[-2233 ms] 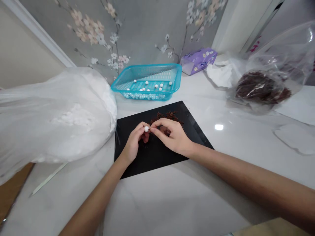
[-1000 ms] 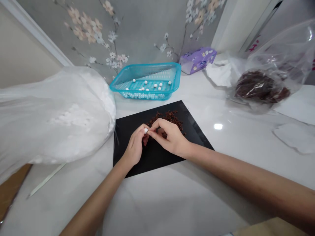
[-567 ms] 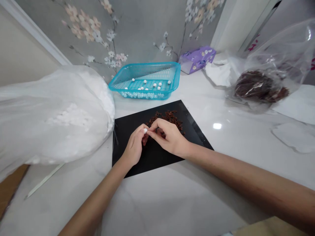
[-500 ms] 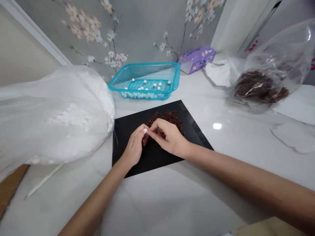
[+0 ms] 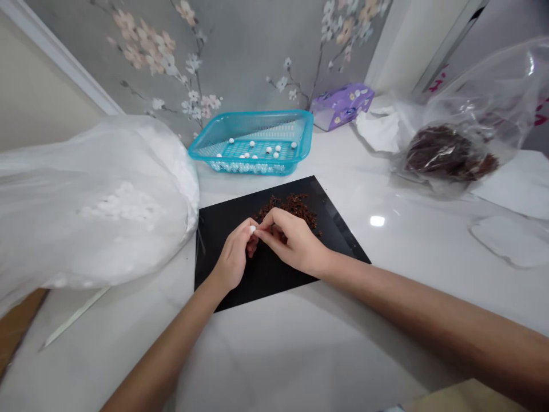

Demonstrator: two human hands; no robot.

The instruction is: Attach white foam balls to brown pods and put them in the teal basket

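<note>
A small white ball [image 5: 253,229] is pinched between the fingertips of my left hand [image 5: 231,260]. From the right, my right hand [image 5: 298,240] meets it with thumb and index finger pressed together at the ball's edge. Whatever those right fingertips hold is too small to make out. Both hands are above a black mat [image 5: 257,292]. Just behind my right hand, a loose heap of small dark reddish-brown pieces [image 5: 300,207] lies on the mat, partly covered by that hand.
Behind the mat stands a blue plastic basket [image 5: 305,137] with several white balls inside. A large white bag [image 5: 115,229] bulges at left, near a pale thin stick [image 5: 77,316]. Toward the right back are a purple packet [image 5: 343,107] and a clear bag [image 5: 448,151] of brown material.
Both hands keep nearly the same pose around the white ball. The whole view has shifted very slightly; nothing was let go.
</note>
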